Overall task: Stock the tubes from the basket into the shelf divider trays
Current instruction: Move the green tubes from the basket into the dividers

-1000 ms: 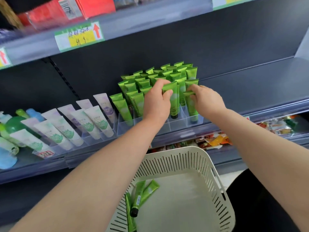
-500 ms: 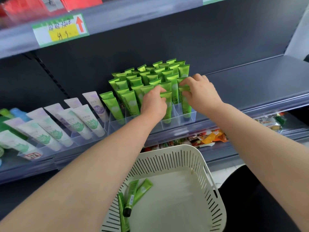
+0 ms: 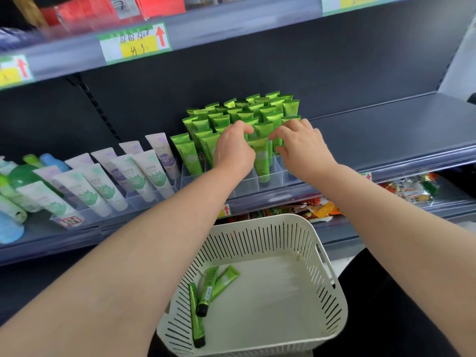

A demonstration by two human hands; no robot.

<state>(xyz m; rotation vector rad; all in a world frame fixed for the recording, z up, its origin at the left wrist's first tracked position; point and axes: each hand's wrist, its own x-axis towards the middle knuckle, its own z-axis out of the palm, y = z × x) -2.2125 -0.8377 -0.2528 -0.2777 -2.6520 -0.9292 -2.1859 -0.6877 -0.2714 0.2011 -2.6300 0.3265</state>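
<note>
standing cap-down in the clear divider trays (image 3: 247,184) on the grey shelf (image 3: 386,124), the green tubes (image 3: 257,109) fill several rows. one front tube (image 3: 262,161) sits upright in a front compartment, between the two hands. the left hand (image 3: 233,150) has its fingers curled, their tips down on the crimped tops just left of that tube; whether it pinches one or only touches them, i cannot tell. the right hand (image 3: 302,144) is curled likewise, thumb and forefinger close to the front tube's upper right corner and the other fingers over the row at the right end; its grasp is not clear either. below the shelf edge the white slotted basket (image 3: 327,258) holds three loose tubes (image 3: 210,287) lying flat near its left wall. left of the green block, pale tubes (image 3: 152,176) lean in their own trays. a price label (image 3: 134,42) hangs on the shelf above, and snack packets (image 3: 412,189) lie on the lower shelf.
</note>
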